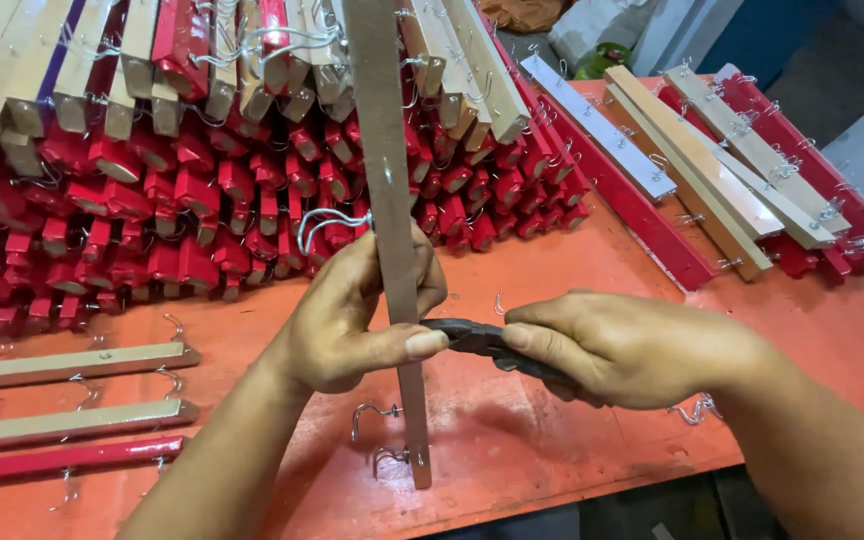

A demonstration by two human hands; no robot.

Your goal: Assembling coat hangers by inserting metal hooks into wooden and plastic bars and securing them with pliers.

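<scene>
The right hand (632, 345), nearest the camera with its forearm running off the lower right corner, has its fingers closed around the dark handles of a pair of pliers (482, 342), thumb on top and the nose pointing left. The nose meets a long wooden strip (389, 200) that the left hand (352, 315) holds upright, fingers wrapped round it and thumb pressed flat across its front just where the pliers arrive. The strip's foot rests on the orange table (572, 440), near the front edge, and its top runs out of view. Small wire hooks (372, 412) stick out of its left side, two near the foot and a larger one (324, 224) just above the left hand.

Whether the pliers grip a hook or the wood itself cannot be told; the thumb hides the contact.

To do this well, the left hand should probably keep the strip planted and plumb so it cannot twist, with the thumb kept clear of the plier nose. A steady squeeze would likely serve better than a jerk, which could slip off.

Behind stands a big stack of red and bare strips (202, 180); more lie at far right (712, 170) and at left (72, 365).
</scene>
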